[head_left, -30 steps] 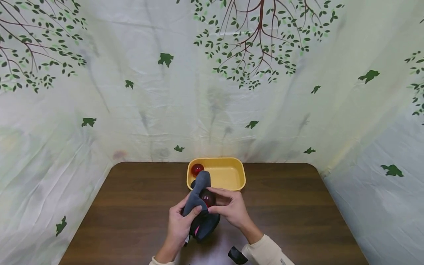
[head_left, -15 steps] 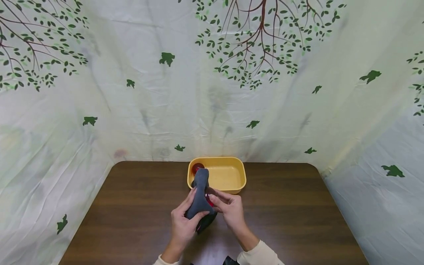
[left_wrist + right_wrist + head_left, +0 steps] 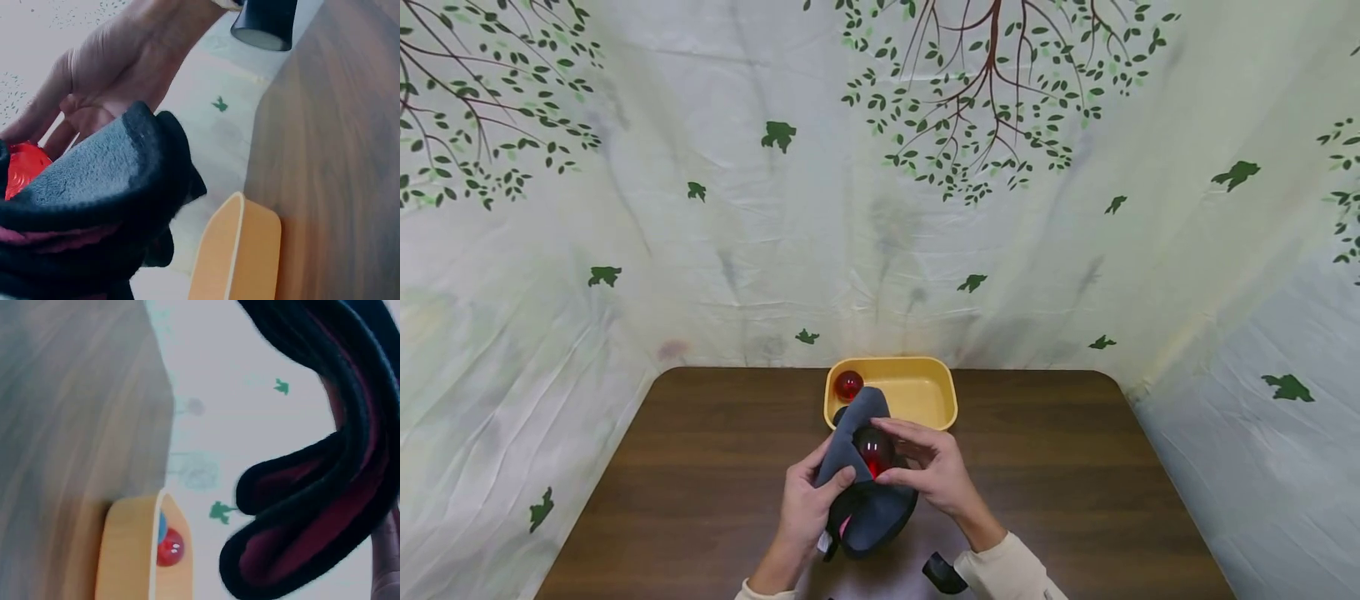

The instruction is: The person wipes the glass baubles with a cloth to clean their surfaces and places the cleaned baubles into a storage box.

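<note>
A soft grey-blue cloth item [image 3: 850, 446] with black edging, pink inside and a small white tag hangs folded above the table. My left hand [image 3: 808, 500] grips it, thumb on its front. Beside the cloth is a translucent dark red ball [image 3: 876, 450], touching it. My right hand [image 3: 932, 462] holds that ball between thumb and fingers. In the left wrist view, the red ball [image 3: 28, 169] shows partly behind the cloth [image 3: 94, 169], with the right hand [image 3: 119, 69] beyond. The cloth's pink-lined folds [image 3: 300, 537] fill the right wrist view's right side, hiding the ball.
A yellow tray [image 3: 925, 361] stands at the table's far edge. In it lie a red ball [image 3: 848, 385] and a blue ball [image 3: 162, 526], partly hidden. Beyond the brown table [image 3: 715, 467] hangs a leaf-printed curtain [image 3: 737, 250]. A black cuff [image 3: 943, 573] sits near the right wrist.
Half a second ago the cloth and right hand hid most of the ball. Now the right hand has opened outward slightly, and the ball shows again. The cloth has tilted to the right.
</note>
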`<control>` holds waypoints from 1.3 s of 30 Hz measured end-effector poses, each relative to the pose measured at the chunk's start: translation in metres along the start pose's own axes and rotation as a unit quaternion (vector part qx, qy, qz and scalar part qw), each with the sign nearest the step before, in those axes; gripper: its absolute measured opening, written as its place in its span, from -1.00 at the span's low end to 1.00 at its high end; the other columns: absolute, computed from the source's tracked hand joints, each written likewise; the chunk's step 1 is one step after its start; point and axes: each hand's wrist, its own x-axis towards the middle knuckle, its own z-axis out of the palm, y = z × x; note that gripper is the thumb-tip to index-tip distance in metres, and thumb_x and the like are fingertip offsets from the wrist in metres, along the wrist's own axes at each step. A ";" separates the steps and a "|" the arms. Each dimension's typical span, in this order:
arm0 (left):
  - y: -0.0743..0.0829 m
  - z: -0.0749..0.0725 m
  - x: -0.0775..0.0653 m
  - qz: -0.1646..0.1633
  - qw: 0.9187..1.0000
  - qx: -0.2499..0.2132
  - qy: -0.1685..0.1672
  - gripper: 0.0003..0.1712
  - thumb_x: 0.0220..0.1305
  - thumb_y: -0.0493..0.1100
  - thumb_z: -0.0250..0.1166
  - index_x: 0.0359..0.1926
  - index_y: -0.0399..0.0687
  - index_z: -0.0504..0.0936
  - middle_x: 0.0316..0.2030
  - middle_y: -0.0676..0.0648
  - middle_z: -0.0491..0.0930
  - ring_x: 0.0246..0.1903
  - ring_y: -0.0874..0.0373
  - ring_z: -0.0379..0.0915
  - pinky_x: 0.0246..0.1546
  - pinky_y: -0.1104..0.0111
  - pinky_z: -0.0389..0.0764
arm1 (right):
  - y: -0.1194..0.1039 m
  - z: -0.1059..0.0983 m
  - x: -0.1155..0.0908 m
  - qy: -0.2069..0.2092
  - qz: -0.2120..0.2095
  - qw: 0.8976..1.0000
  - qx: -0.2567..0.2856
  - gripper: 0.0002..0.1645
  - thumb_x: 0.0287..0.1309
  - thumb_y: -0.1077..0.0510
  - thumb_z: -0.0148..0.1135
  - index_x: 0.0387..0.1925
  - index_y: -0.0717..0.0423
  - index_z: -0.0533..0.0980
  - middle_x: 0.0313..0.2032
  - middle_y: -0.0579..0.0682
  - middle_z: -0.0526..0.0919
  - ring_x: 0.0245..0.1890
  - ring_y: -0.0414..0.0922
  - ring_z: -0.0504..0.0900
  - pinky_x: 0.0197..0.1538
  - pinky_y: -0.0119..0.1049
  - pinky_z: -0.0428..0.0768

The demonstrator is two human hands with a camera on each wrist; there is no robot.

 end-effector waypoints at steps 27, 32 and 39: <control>-0.006 0.001 0.008 0.141 0.981 0.129 0.041 -0.41 -0.04 -0.51 0.42 0.11 -0.41 0.55 0.09 -0.21 0.56 0.05 0.30 0.51 0.05 0.50 0.48 | 0.002 0.030 -0.004 0.140 0.143 0.972 0.124 -0.39 0.12 0.30 0.34 0.12 0.60 0.38 0.03 0.49 0.50 -0.05 -0.12 0.66 -0.05 -0.25 0.61; 0.003 0.006 0.006 0.048 0.995 0.057 0.070 -0.61 0.14 -0.45 0.33 0.01 -0.52 0.57 -0.26 -0.03 0.72 -0.29 0.25 0.64 -0.20 0.43 0.64 | 0.008 0.029 -0.007 0.115 0.055 0.981 0.143 -0.29 0.03 0.32 0.41 0.12 0.67 0.32 0.06 0.21 0.59 0.06 -0.09 0.60 0.03 -0.24 0.56; 0.008 0.008 0.003 0.011 0.999 -0.002 0.052 -0.71 0.26 -0.38 0.25 -0.02 -0.48 0.59 -0.33 0.05 0.69 -0.31 0.20 0.64 -0.22 0.36 0.66 | 0.012 0.023 -0.003 0.057 -0.035 0.988 0.141 -0.30 0.01 0.39 0.39 0.16 0.61 0.32 0.15 0.11 0.56 0.15 0.00 0.53 0.12 -0.18 0.51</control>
